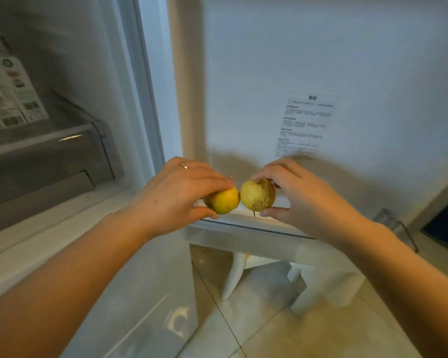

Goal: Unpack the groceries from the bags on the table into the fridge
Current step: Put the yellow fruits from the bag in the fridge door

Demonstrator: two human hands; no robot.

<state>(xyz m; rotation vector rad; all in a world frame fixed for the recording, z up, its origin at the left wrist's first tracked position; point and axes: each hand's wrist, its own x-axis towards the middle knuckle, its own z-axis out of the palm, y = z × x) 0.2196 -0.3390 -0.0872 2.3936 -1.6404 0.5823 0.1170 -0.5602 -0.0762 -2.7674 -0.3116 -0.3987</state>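
At the far left, inside the open fridge, printed cartons (9,96) stand upright on a shelf behind a clear drawer (49,156). The drawer front is closed and catches a streak of light along its upper edge. Right of it runs the pale frame of the fridge (142,99), and beyond that the inner face of the open fridge door (321,60), which carries a printed label (304,125) too blurred to read.

The left hand (176,192) reaches forward with a ring (183,165) on one finger. Its fingers and thumb are closed around a yellow fruit (224,201) with a greenish underside, held from above and from the left. Just beside it, almost touching, is a second fruit (258,195), paler, with brown blotches and a short stem pointing down. The right hand (305,200) grips that one between fingertips on top and thumb underneath. Both fruits are held just above the rim of a clear door shelf (256,236) on the open door; whether either rests on it cannot be told.

Below, a white stool (308,288) stands on the tiled floor (256,326).
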